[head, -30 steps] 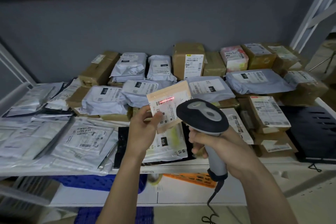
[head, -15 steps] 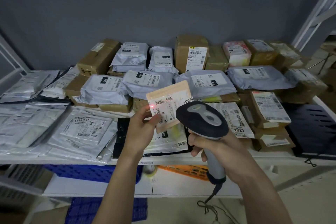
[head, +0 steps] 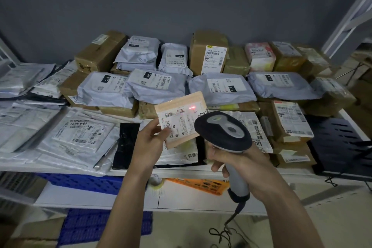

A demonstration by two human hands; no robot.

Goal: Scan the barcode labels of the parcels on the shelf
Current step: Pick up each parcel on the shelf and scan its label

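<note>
Head view: the left hand (head: 148, 147) pinches a small flat tan paper parcel (head: 182, 119) by its lower left corner, thumb curled over the printed white label (head: 179, 123), the other fingers hidden behind the parcel. The parcel is held tilted above the front edge of the white metal shelf (head: 60, 169). A red scan light (head: 192, 108) falls on the label, just right of its top barcode.

Just right of the parcel, the right hand (head: 239, 165) has its fingers wrapped round the grey handle of a handheld barcode scanner with a dark rounded head (head: 223, 132); the head overlaps the parcel's right edge. The scanner's black cable (head: 225, 231) trails down below the parcel towards the floor.

Behind the parcel, grey plastic mailer bags (head: 157, 84) and brown cardboard boxes (head: 208, 52) lie in rows on the shelf against a grey wall (head: 181, 2). Left of the parcel lie flat clear-wrapped packets (head: 80, 133). Far right of the parcel sits a black perforated tray (head: 338, 143). Below the parcel, under the shelf, are a blue plastic crate (head: 84, 183) and an orange crate (head: 201, 184).
</note>
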